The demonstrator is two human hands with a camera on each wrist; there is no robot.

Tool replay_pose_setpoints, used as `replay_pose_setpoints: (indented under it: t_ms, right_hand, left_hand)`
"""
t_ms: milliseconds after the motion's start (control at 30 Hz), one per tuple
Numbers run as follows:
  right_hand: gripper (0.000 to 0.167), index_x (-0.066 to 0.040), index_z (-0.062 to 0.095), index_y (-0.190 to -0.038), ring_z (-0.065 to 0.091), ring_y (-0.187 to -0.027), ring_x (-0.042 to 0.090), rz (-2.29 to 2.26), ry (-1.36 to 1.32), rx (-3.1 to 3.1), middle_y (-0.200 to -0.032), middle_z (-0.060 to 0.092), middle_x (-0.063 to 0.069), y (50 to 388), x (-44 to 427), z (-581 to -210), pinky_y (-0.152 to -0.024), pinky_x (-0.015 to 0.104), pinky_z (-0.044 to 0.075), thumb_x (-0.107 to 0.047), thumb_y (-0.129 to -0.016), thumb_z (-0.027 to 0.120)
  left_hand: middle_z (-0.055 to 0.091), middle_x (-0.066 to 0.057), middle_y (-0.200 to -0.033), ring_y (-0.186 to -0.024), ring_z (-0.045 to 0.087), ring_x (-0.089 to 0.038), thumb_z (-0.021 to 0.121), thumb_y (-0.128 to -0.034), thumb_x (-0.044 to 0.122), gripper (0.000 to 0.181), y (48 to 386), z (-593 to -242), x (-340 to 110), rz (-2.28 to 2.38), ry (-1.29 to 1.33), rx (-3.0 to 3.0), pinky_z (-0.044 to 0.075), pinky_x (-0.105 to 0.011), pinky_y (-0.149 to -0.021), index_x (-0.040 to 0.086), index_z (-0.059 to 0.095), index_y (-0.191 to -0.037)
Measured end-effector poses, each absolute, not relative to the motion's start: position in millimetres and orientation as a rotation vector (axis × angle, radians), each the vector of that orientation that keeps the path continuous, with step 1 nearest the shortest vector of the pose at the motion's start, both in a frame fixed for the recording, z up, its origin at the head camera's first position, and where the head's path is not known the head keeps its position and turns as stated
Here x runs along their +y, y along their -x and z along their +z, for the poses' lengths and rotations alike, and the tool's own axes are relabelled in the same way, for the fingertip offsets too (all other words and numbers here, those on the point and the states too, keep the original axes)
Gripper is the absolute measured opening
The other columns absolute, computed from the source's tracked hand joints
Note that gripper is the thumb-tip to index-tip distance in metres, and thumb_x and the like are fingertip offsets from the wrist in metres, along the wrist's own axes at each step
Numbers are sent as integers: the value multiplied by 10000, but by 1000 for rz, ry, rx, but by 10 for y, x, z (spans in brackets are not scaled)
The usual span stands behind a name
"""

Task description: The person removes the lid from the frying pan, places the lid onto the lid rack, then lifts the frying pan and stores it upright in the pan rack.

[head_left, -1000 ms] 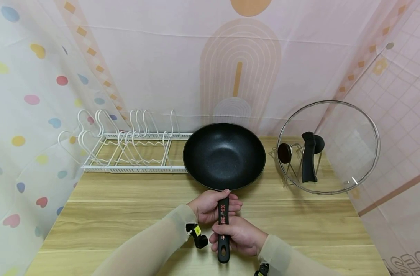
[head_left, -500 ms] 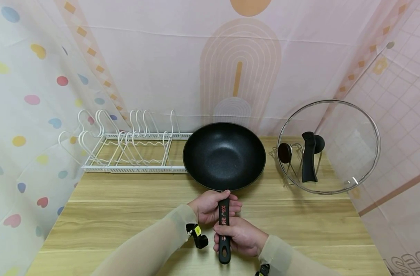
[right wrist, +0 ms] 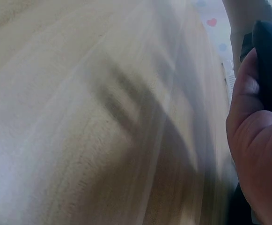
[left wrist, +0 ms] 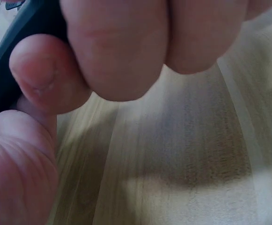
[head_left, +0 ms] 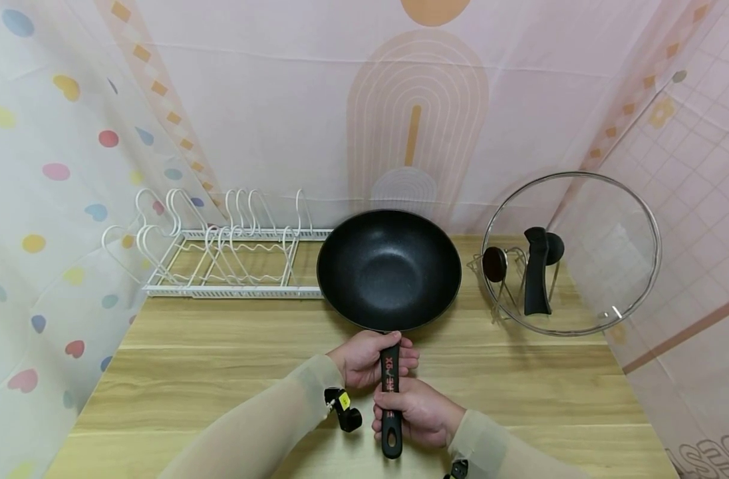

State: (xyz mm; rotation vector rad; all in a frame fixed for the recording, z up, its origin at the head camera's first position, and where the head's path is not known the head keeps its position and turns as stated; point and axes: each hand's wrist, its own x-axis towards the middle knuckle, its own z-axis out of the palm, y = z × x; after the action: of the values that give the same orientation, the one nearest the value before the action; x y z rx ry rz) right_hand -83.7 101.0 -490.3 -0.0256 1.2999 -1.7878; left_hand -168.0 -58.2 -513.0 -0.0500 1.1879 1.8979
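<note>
A black wok (head_left: 391, 269) with its open side up is at the middle of the head view, its long handle (head_left: 391, 372) pointing toward me. My left hand (head_left: 364, 359) holds the handle close to the bowl, thumb on top and fingers beneath. Nearer its end, my right hand (head_left: 421, 409) grips the same handle with the thumb across it. In the left wrist view, fingers (left wrist: 117, 47) of the left hand show beside the dark handle. The right wrist view has part of the right hand (right wrist: 262, 154) against the handle; its fingers are hidden there.
A white wire rack (head_left: 233, 291) stands left of the wok, its right end hidden behind the bowl. On the right, a large glass lid (head_left: 598, 253) with a black knob and grip leans upright in a small metal stand (head_left: 499, 293). The table (head_left: 221, 346) is wooden; patterned curtains surround it.
The handle end and my right hand have shifted very slightly to the right. Both hands keep their hold on the wok handle; rack and lid stay where they were.
</note>
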Motion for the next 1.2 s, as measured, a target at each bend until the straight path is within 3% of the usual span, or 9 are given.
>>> replay_pose_setpoints:
  t_ms: [200,333,533,900,1200]
  right_hand:
    - [65,-84,528,-1013,598,-780,116,-1803,-19,1338,-830,588,-9,799,978,-4922,-782,272,581,-110,-1061,494]
    - [51,-73,508,-1067,579,-764,108,-1822,-47,1348,-818,583,-27,776,964,-4931,-759,268,568,-122,-1065,492]
    - [162,-64,410,-1180,542,-714,100,-1892,-96,1350,-782,561,-38,738,932,-4933,-701,253,534,-111,-1051,496]
    - [122,-154,459,-930,489,-596,98,-1915,-181,1468,-688,517,-47,717,816,-5006,-566,234,479,-60,-906,534]
    - [110,-170,503,-915,468,-536,71,-1936,-203,1516,-628,477,-72,700,788,-5032,-511,220,468,-137,-981,585]
  left_hand:
    - [739,-73,-1083,-984,755,-151,389,-1152,259,314,1664,-5138,-570,1900,46,1198,619,-278,-867,11,568,-1225]
    - [737,-69,-1066,-963,754,-143,401,-1149,249,303,1660,-5137,-569,1907,48,1206,620,-271,-854,7,567,-1226]
    - [719,-64,-1054,-939,747,-127,420,-1145,249,316,1650,-5141,-558,1912,36,1228,615,-251,-841,-13,555,-1258]
    - [683,-47,-991,-861,709,-109,394,-1147,226,288,1650,-5161,-530,1937,18,1199,606,-240,-798,-8,550,-1208]
    - [585,57,-866,-781,607,-77,377,-1151,243,251,1654,-5155,-522,1939,39,1111,573,-242,-797,87,564,-1092]
